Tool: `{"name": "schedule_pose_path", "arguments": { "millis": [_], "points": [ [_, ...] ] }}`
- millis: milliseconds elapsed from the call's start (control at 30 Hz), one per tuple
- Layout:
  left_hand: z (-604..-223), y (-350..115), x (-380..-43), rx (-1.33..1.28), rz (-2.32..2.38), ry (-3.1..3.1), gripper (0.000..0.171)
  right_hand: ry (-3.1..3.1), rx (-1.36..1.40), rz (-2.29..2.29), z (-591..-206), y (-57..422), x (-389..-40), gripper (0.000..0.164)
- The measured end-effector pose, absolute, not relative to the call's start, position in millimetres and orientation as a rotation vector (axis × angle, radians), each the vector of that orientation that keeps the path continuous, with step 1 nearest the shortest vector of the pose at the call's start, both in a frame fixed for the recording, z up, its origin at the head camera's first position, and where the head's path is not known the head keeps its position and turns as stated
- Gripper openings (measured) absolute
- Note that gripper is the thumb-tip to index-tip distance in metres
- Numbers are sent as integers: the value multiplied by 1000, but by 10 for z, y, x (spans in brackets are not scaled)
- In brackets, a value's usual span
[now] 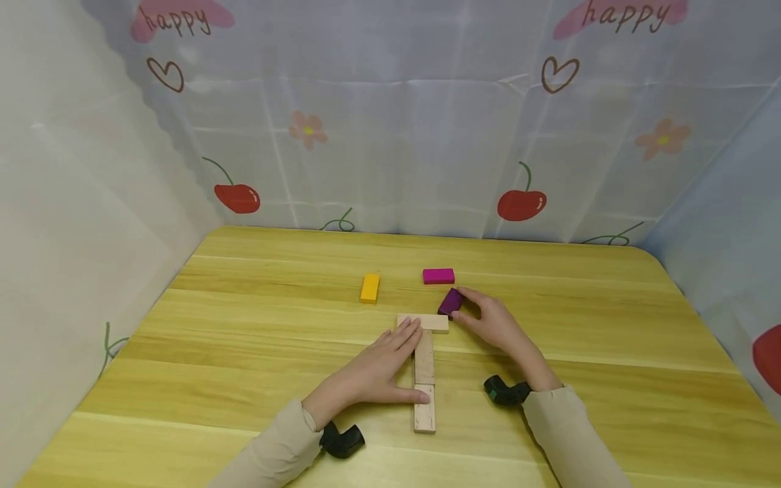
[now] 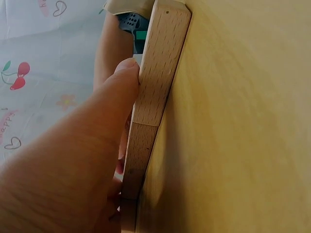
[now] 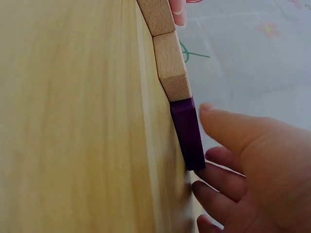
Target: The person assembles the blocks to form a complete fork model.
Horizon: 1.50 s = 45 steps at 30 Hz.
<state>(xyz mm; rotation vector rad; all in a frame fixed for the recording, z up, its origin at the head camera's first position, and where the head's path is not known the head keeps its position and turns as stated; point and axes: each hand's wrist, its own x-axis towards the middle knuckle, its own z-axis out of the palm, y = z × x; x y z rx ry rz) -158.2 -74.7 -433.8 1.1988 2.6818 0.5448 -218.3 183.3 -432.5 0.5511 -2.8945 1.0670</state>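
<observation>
Three plain wooden blocks lie flat in a T: a crosswise block at the far end, a middle block and a near block in line below it. My left hand rests along them with fingers straight, fingertips on the crosswise block and thumb on the near one. With thumb and index finger at its two ends, my right hand holds a dark purple block slanted on the table. One corner of this purple block meets the end of the crosswise block in the right wrist view.
Behind the T, a yellow block lies to the left and a magenta block lies just beyond the purple one. The wooden table reaches back to a patterned curtain. Black wrist devices hang by both sleeves.
</observation>
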Motion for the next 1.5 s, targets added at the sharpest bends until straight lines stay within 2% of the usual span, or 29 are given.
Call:
{"name": "schedule_pose_path", "arguments": {
  "millis": [233,367,600,800,1167,1500],
  "points": [
    [-4331,-745,-1581,1196,544,2682,106,-2878,358,1208,-4237,1783,-2264,61],
    [-4340,-746,-1580,1197,544,2681,106,-2950,335,1239,-4203,1695,-2369,69],
    [-4364,-746,-1579,1208,553,2685,106,-3059,358,1173,-4221,1495,-2561,84],
    [-4384,-749,-1579,1212,545,2694,106,-3102,192,958,-4189,1298,-2663,93],
    [-4372,-742,-1583,1235,543,2695,106,-3041,78,790,-4245,1152,-2769,84],
    [-4379,-756,-1593,1234,516,2712,106,-3023,27,784,-4291,1122,-2812,84]
  ]
}}
